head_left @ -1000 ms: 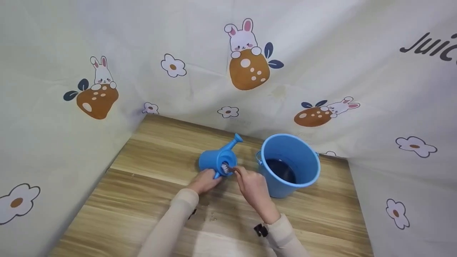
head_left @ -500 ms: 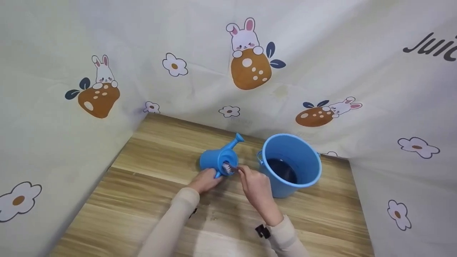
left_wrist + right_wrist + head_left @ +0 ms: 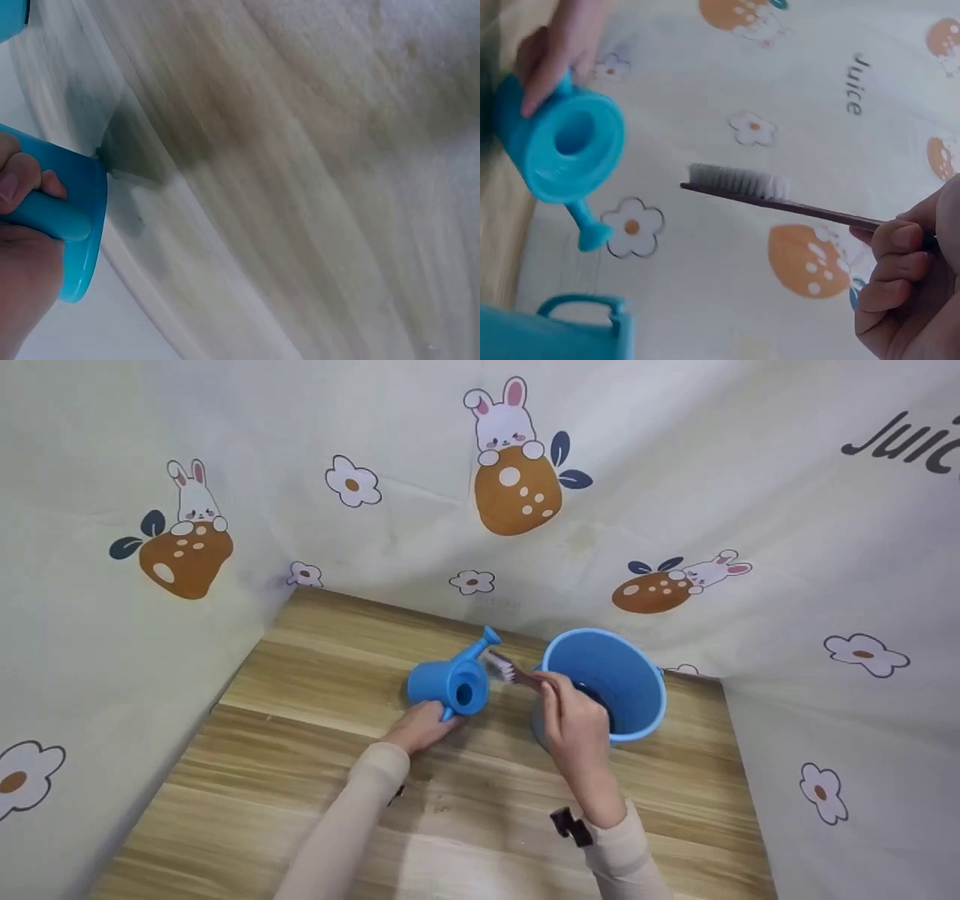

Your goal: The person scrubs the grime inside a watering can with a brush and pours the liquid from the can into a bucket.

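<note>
A small blue watering can (image 3: 433, 682) is tipped so that its round top opening faces the right, its spout pointing up and back. My left hand (image 3: 421, 726) grips its handle; in the left wrist view the fingers curl round the handle (image 3: 52, 216). My right hand (image 3: 581, 727) holds a brush with white bristles and a thin brown handle (image 3: 817, 212). In the head view the brush's bristles (image 3: 501, 667) stand just right of the watering can, apart from it. The right hand overlaps the front of a blue bucket (image 3: 645, 690).
Dark liquid shows at the bottom of the bucket, which stands near the back right on the wood-grain surface (image 3: 300, 682). A pale cloth with rabbits and flowers (image 3: 405, 532) rises behind and at both sides. Small wet spots (image 3: 441, 810) lie near the front.
The brush has come out of the watering can's opening, and my right hand has moved right, towards the bucket. The left hand keeps its grip on the can.
</note>
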Tool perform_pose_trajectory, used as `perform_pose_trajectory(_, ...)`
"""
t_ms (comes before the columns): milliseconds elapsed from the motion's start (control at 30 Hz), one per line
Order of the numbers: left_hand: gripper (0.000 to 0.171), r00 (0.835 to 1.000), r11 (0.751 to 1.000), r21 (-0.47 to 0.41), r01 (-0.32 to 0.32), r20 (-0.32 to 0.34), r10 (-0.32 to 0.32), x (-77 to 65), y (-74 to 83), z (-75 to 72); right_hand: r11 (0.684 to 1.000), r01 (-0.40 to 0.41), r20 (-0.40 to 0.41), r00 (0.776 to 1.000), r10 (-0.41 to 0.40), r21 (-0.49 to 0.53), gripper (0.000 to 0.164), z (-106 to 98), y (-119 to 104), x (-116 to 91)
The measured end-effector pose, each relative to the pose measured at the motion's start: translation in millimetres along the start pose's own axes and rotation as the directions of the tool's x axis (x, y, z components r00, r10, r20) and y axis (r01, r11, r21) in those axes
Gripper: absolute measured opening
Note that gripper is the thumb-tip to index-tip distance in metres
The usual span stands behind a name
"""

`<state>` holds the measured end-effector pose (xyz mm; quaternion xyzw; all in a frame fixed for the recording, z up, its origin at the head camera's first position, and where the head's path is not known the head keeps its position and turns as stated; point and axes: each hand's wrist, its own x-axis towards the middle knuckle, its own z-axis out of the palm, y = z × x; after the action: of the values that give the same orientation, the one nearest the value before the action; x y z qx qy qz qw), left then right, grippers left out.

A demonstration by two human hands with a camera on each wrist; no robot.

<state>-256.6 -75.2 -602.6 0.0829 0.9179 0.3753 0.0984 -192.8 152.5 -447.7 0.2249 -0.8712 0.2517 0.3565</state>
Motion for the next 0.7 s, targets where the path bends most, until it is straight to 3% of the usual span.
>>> perform_pose_trajectory(233,0.047,0.999,0.999,-0.034,0.036,0.025,-0.035,-0.7,-1.4,-2.6,0.987,-0.147,0.023,0.989,0.146,0.069,0.016,-2,14,-13)
perform_pose_trajectory(700,0.046,1.0,0.999,-0.038,-0.012,-0.003,0.012,1.4,-4.1,-2.9,0.957,-0.279,0.153,0.952,0.264,0.083,0.003,24,28,-53)
